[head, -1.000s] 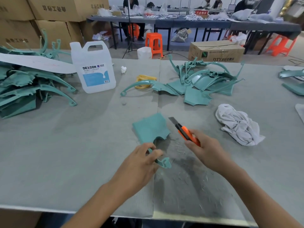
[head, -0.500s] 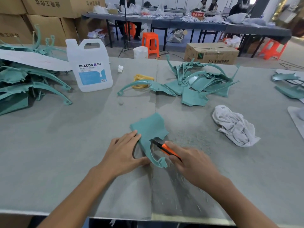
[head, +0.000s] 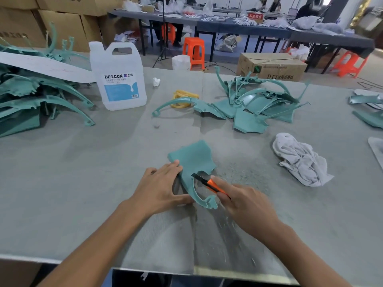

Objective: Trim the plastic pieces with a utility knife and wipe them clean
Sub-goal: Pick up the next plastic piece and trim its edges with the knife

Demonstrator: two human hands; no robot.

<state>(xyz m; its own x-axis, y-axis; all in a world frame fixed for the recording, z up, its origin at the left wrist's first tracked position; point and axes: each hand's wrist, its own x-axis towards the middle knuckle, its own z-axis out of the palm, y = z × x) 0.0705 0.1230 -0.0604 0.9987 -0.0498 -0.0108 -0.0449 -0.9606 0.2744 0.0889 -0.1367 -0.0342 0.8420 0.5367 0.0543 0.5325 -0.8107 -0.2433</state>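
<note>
A teal plastic piece lies flat on the grey table in front of me, its curved arm ending in a hook near my right hand. My left hand presses on the piece's left edge, fingers spread. My right hand grips an orange utility knife, whose dark blade tip rests at the piece's inner cutout edge. Fine plastic shavings lie on the table below the piece. A crumpled white cloth sits to the right, apart from both hands.
A heap of teal pieces lies at centre back, another heap at far left, and more pieces at the right edge. A white DEXCON jug stands behind. Yellow bands lie nearby. Cardboard boxes and orange stools stand beyond.
My left hand has shifted from the hook end to press flat on the piece's left edge. My right hand has brought the knife down from above the table onto the inner cutout edge.
</note>
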